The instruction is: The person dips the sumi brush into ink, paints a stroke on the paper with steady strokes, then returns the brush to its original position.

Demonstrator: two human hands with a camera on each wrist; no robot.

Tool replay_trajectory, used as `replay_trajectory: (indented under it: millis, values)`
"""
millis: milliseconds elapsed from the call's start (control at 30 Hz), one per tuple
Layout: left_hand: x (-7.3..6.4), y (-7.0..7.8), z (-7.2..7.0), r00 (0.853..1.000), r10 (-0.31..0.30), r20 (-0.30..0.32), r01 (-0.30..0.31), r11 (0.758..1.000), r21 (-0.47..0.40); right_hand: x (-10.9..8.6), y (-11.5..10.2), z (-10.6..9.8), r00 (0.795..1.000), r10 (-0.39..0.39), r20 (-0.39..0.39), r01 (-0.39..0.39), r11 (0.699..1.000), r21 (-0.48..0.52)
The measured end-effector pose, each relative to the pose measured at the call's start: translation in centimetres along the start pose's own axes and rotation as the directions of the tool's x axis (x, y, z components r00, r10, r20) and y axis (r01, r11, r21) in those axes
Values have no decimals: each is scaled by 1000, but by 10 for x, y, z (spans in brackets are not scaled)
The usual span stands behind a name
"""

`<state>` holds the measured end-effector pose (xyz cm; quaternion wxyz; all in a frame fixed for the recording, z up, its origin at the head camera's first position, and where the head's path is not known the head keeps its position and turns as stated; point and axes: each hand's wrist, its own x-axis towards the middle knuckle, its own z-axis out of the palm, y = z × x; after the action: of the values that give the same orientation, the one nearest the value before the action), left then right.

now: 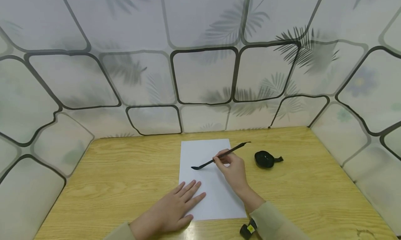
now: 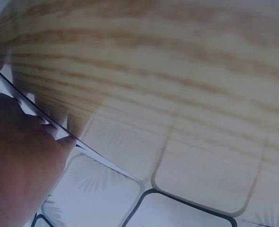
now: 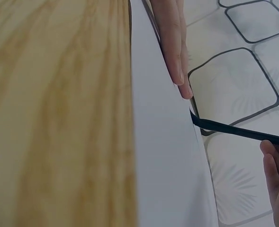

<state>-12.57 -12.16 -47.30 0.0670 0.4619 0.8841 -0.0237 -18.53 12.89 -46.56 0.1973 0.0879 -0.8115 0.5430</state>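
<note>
A white sheet of paper lies on the wooden table, with no marks showing on it. My left hand rests flat on the sheet's lower left edge, fingers straight and spread. In the left wrist view the same hand lies along the paper's edge. My right hand pinches a dark ink brush by its handle over the paper. The brush slants, with its black tip low at the left and a hanging loop at the upper end. In the right wrist view the brush's bristles are right at the paper's surface.
A small black ink dish with a short handle stands on the table to the right of the paper. A black strap device with a yellow mark is at my right wrist. Patterned fabric walls enclose the table's back and sides.
</note>
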Motion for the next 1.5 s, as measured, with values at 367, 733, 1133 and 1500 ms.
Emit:
replay_trajectory:
  millis: [367,733,1133,1500]
  values:
    - [0,0,-2,1000,-7,19,7,1000,-23,3,-2,1,999,-42,9,42,998,-54]
    - [0,-1,2,1000,3,8,-3,1000,-25,2,-7,1,998,-64,9,65,993,-97]
    - [-1,-2,5,999,22,-40,-22,1000,3,2,-7,0,997,-80,-1,79,991,-110]
    - [-1,-1,2,999,14,-32,-14,1000,12,2,-6,0,995,-101,-23,98,990,-98]
